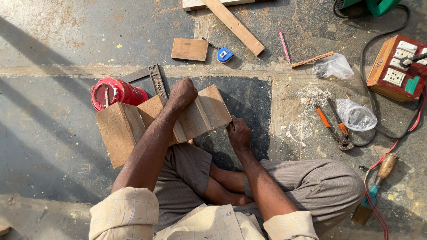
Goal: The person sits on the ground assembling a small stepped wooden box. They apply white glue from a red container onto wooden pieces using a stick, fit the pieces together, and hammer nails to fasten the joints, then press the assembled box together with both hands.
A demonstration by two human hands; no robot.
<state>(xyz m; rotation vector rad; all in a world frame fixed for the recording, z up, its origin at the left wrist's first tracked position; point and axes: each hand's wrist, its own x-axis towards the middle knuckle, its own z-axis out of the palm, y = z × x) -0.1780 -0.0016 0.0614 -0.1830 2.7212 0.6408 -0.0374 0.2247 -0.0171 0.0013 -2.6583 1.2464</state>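
A wooden box-like assembly of brown boards lies on the concrete floor in front of my crossed legs. My left hand rests on top of it as a closed fist, pressing on the upper boards. My right hand is at the assembly's lower right corner, fingers curled against the board's edge; whether it pinches something small I cannot tell. A red tin can lies on its side just behind the assembly, beside a metal try square.
Behind lie a small wooden panel, a blue tape measure, a long wooden batten and a pink pencil. To the right are orange-handled pincers, two plastic bags, a wooden socket box with cables, and a wooden-handled tool.
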